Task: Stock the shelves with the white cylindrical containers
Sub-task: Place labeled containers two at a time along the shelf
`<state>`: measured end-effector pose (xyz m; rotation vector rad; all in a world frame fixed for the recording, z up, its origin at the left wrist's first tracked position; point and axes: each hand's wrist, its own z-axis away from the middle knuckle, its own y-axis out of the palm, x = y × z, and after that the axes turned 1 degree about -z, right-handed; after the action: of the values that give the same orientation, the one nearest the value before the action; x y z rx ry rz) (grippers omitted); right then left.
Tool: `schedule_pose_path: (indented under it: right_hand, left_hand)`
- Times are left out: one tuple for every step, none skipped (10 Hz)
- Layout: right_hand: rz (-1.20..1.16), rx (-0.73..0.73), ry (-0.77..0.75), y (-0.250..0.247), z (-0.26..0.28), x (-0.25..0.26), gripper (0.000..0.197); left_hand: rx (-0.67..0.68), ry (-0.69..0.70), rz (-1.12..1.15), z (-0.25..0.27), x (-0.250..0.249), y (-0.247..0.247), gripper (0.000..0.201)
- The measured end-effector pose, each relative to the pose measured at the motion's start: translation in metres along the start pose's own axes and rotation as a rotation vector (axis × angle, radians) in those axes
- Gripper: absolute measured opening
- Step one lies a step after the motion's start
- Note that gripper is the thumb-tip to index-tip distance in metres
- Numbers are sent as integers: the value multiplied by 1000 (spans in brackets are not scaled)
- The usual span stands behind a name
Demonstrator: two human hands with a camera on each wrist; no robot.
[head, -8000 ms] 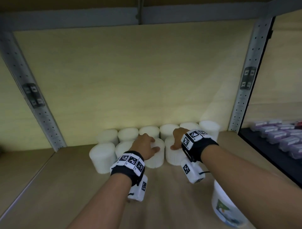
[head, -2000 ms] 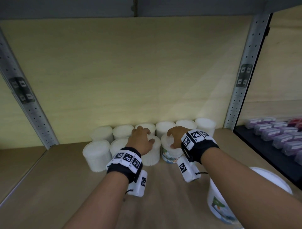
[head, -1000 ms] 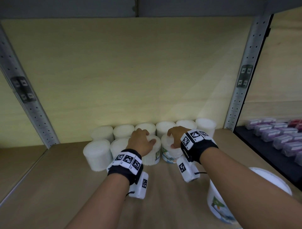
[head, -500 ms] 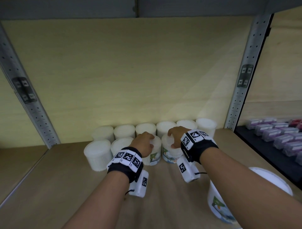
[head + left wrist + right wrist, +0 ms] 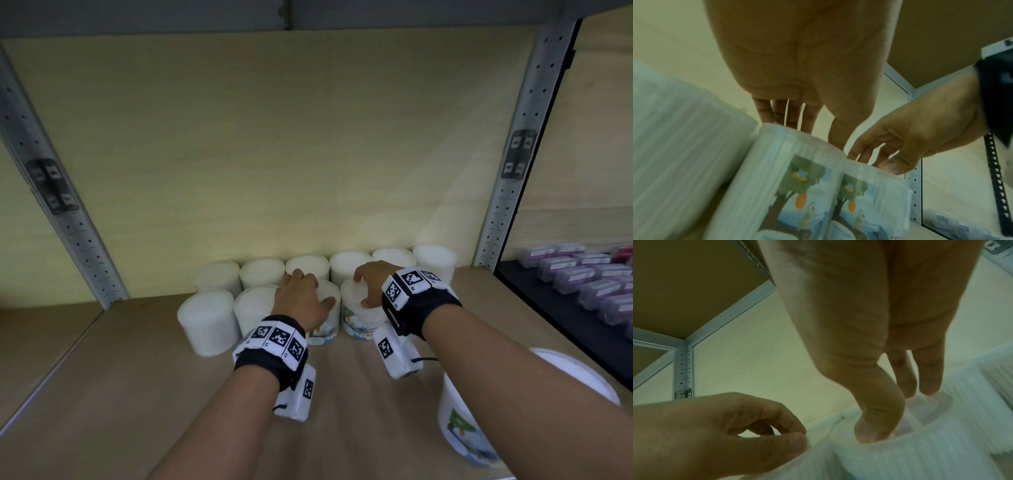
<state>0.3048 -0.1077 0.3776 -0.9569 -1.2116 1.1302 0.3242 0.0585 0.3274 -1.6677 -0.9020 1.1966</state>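
We see ten white cylindrical containers standing upright at the back of a wooden shelf (image 5: pixel 113 394), in two rows: six in the back row (image 5: pixel 263 272) against the pale plywood back panel (image 5: pixel 274 154), four in the front row. Our left hand (image 5: pixel 301 301) grips the top of the third front container (image 5: pixel 327 334), fingers curled over its lid and thumb on the near rim. Our right hand (image 5: pixel 371 284) grips the fourth front container (image 5: pixel 358 322) the same way, from above. These two stand touching each other, and the left wrist view shows their printed labels with a tree and small figures facing us. What the containers hold we cannot tell, beyond fine vertical white ribbing through the walls. Another labelled white tub (image 5: pixel 462 435) stands near the shelf's front edge under our right forearm. Perforated metal uprights (image 5: pixel 507 185) frame the bay; to the right, a dark shelf (image 5: pixel 548 318) carries rows of small purple-lidded boxes (image 5: pixel 582 277).
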Motion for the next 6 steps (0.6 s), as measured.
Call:
schedule_pose_path:
  right_hand:
    - [10,0,-6,-1,2,1,56]
    - [18,-4,-13,-1,1,1,56]
    - [19,4,-6,0,0,1,55]
    - [10,10,23,-1,-1,2,56]
    - [1,42,25,-2,0,5,57]
    - [14,28,26,-1,0,5,57]
  left_hand:
    - [24,9,8,-3,0,-1,46]
    - [77,30,16,-4,1,-5,45]
    - [152,64,37,-4,2,-10,43]
    - [206,99,93,-3,3,-14,42]
    - [194,113,113,0,4,-15,40]
    - [37,68,134,3,0,-12,37]
